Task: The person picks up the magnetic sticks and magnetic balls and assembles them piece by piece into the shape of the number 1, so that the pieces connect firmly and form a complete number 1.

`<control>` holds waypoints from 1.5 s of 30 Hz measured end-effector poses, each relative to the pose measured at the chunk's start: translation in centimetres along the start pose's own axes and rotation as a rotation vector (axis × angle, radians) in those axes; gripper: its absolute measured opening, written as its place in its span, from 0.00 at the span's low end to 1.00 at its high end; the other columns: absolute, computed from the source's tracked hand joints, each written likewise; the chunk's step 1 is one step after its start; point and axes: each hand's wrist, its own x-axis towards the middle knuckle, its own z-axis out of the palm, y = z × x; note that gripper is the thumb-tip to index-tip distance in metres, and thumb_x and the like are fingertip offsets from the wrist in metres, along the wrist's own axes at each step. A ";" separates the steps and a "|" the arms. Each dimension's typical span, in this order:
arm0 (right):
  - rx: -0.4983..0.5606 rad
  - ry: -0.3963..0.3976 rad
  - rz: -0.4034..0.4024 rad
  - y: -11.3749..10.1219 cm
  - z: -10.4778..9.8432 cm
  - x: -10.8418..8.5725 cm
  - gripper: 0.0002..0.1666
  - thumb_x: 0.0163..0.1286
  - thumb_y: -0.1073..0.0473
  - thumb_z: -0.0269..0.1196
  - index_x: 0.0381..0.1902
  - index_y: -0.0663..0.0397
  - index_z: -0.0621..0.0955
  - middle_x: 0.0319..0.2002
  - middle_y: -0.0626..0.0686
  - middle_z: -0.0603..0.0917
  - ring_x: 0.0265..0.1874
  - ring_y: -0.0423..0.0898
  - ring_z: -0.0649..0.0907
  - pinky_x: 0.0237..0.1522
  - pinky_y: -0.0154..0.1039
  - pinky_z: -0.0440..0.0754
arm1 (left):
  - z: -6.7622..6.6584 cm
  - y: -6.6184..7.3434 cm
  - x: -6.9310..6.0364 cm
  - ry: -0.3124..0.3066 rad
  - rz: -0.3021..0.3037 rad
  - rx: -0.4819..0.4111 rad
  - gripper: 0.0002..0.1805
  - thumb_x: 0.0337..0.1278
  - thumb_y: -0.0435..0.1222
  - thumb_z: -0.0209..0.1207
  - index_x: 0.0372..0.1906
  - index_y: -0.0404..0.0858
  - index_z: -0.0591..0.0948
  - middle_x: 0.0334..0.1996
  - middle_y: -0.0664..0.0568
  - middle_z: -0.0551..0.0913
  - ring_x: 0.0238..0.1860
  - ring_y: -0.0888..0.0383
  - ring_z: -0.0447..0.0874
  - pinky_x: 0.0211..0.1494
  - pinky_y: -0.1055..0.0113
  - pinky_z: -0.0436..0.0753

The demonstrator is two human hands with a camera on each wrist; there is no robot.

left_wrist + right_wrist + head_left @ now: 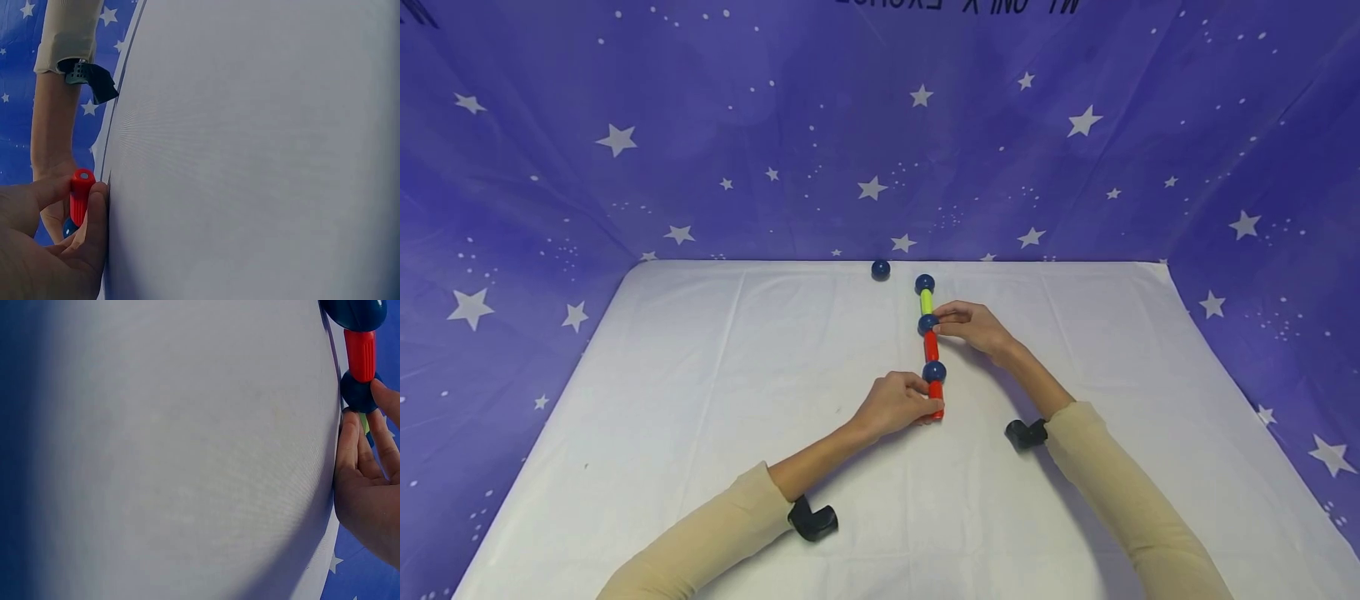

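Observation:
A chain of toy rods and balls lies on the white cloth. From far to near in the head view it runs: far blue ball [925, 284], yellow-green rod [927, 302], middle blue ball [927, 322], red rod [932, 347], near blue ball [934, 372], end red rod [936, 392]. My left hand [895, 406] pinches the end red rod [80, 200] between thumb and fingers; its round tip shows in the left wrist view. With thumb and fingertips my right hand [973, 325] grips the middle blue ball [360, 392], as the right wrist view also shows.
One loose blue ball [881, 270] sits at the table's back edge, left of the chain. White cloth [760, 350] covers the table. A purple star-printed backdrop [820, 142] rises behind and on both sides. Black wrist mounts [814, 521] stick out from the sleeves.

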 end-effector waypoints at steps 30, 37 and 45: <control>-0.007 -0.014 0.008 0.2 -0.2 0.3 0.26 0.65 0.58 0.71 0.59 0.59 0.80 0.52 0.59 0.85 0.59 0.55 0.78 0.67 0.56 0.63 | -4.6 -0.8 3.0 0.213 0.160 0.091 0.09 0.63 0.35 0.64 0.42 0.32 0.83 0.27 0.49 0.87 0.27 0.58 0.83 0.31 0.70 0.79; -0.011 -0.015 0.010 0.0 -0.2 0.2 0.25 0.66 0.58 0.70 0.59 0.59 0.80 0.52 0.58 0.85 0.59 0.55 0.78 0.67 0.55 0.63 | -7.1 -0.5 5.6 0.318 0.161 -0.045 0.15 0.62 0.32 0.63 0.50 0.27 0.82 0.37 0.45 0.87 0.37 0.49 0.87 0.35 0.71 0.81; -0.010 -0.015 0.014 0.0 -0.2 0.1 0.25 0.66 0.58 0.70 0.59 0.58 0.80 0.53 0.59 0.85 0.59 0.55 0.77 0.67 0.55 0.64 | -8.7 0.0 8.5 0.427 0.185 -0.035 0.21 0.61 0.35 0.66 0.55 0.28 0.80 0.45 0.40 0.85 0.46 0.49 0.86 0.50 0.61 0.82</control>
